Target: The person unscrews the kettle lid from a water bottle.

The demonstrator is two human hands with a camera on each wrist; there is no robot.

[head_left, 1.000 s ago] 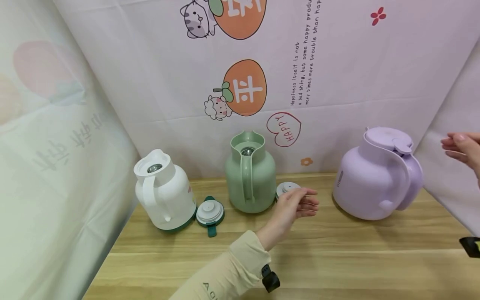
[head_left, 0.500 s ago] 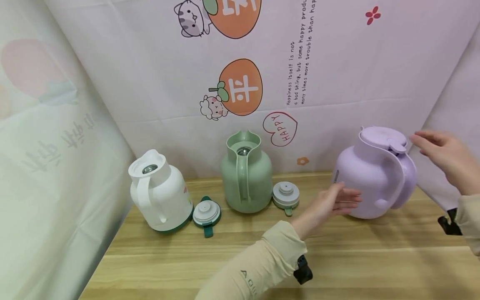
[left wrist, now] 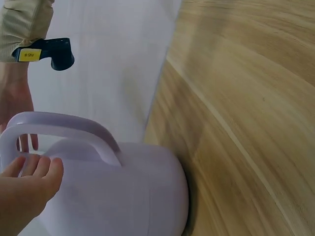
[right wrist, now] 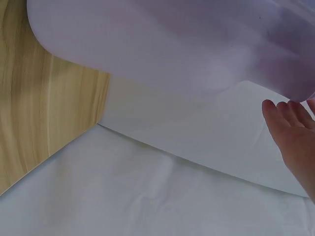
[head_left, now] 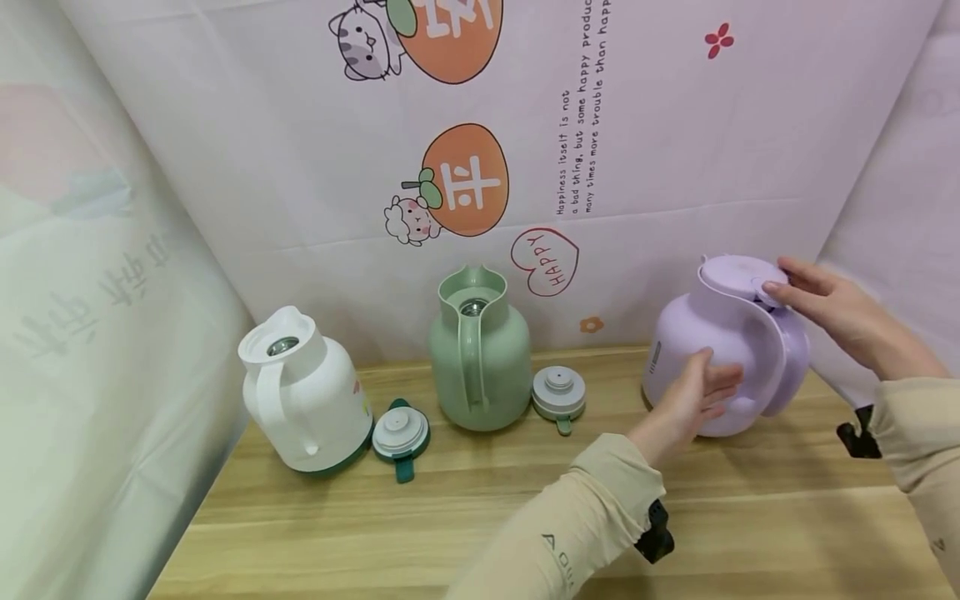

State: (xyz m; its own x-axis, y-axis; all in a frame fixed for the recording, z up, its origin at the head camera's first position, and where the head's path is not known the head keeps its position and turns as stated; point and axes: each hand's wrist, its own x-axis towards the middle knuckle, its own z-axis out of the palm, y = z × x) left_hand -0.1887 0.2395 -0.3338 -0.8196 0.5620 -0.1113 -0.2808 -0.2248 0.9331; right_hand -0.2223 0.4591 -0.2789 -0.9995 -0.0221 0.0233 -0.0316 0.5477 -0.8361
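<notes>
A lilac thermos jug (head_left: 678, 337) with its lid (head_left: 738, 275) on stands at the right of the table. My left hand (head_left: 692, 398) is in front of its body, fingers loosely extended; in the left wrist view that hand (left wrist: 32, 189) is beside the jug's handle (left wrist: 64, 132). Whether it touches the jug, I cannot tell. My right hand (head_left: 843, 317) reaches the lid's right edge, its thumb and fingers near the lid tab and apart from each other. In the right wrist view the right hand's fingertips (right wrist: 283, 110) are at the jug's rim.
An open green thermos jug (head_left: 491, 367) stands mid-table, with its grey stopper lid (head_left: 558, 392) beside it. Further left are an open white jug (head_left: 318, 408) and its green-edged lid (head_left: 401, 433). A printed cloth (head_left: 637, 150) hangs behind the wooden table (head_left: 375, 533).
Both hands have come to the lilac jug: the left moved rightward from near the green jug's lid, the right moved in leftward to the lilac lid. The head view shifted right.
</notes>
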